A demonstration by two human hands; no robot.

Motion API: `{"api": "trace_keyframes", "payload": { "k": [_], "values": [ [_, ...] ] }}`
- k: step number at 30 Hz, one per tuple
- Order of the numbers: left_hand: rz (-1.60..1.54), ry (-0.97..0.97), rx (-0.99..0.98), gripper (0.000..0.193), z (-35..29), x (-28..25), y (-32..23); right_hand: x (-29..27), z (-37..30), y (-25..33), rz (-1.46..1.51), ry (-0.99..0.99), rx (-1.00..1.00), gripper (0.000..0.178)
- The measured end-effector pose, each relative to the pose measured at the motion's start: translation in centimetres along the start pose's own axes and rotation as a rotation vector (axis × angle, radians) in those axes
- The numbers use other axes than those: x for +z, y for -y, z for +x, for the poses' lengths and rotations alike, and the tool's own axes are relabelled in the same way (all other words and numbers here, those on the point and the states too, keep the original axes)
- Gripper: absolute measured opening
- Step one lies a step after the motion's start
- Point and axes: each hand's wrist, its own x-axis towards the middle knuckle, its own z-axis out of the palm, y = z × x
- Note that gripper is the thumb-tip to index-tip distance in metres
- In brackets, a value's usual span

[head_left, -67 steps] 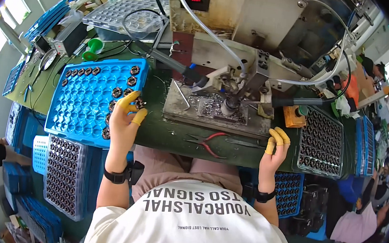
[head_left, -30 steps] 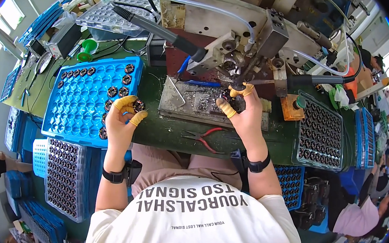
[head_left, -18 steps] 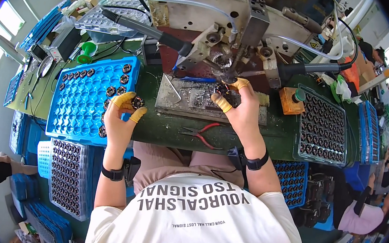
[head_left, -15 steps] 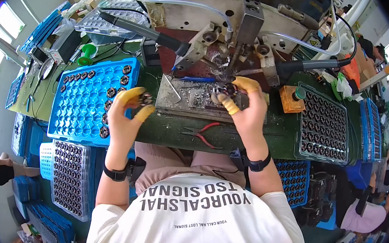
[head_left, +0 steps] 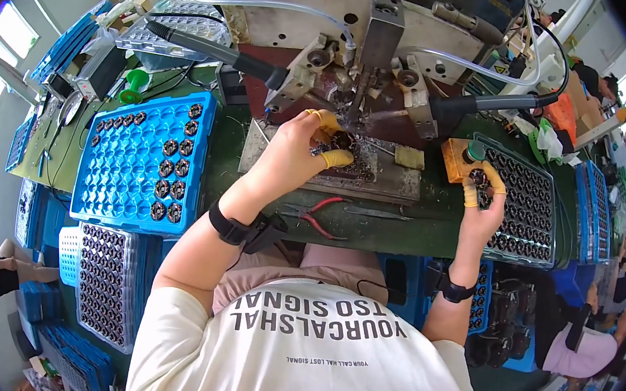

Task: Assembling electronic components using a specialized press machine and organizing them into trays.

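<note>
My left hand [head_left: 295, 148], with yellow finger covers on its fingertips, grips a small dark ring-shaped part [head_left: 343, 141] over the metal work block [head_left: 394, 181], below the machine's central post [head_left: 384, 31]. Its thumb and fingers close around the part's sides and hide some of it. To the right, my right hand [head_left: 483, 213] pinches another dark ring-shaped part [head_left: 478, 179] between yellow-covered fingers. That hand is in front of an orange block-shaped container with a green top [head_left: 455, 162], beside the clear tray [head_left: 517, 251] of similar parts.
Red-handled pliers [head_left: 319, 213] and thin tweezers [head_left: 376, 213] lie on the green table. A blue tray [head_left: 200, 161], partly filled with dark parts, stands at left. Two soldering-iron-like tools [head_left: 214, 49] [head_left: 502, 103] angle toward the machine. A yellowish sponge-like pad [head_left: 409, 157] rests on the block.
My left hand has moved right from the blue tray's edge to the work block, carrying a part. My right hand has left the block and moved right to the clear tray, holding a part.
</note>
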Motion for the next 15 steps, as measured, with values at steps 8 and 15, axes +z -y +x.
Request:
{"api": "trace_keyframes", "payload": {
  "k": [8,15],
  "values": [
    [0.020,-0.065,0.074,0.045,-0.6,0.8,0.0,1.9,2.1,-2.6,-0.074,0.068,-0.083,0.035],
    [0.014,0.005,0.035,0.068,-4.8,-3.2,0.4,1.6,1.8,-6.2,-0.234,0.182,-0.213,0.039]
  ]
}}
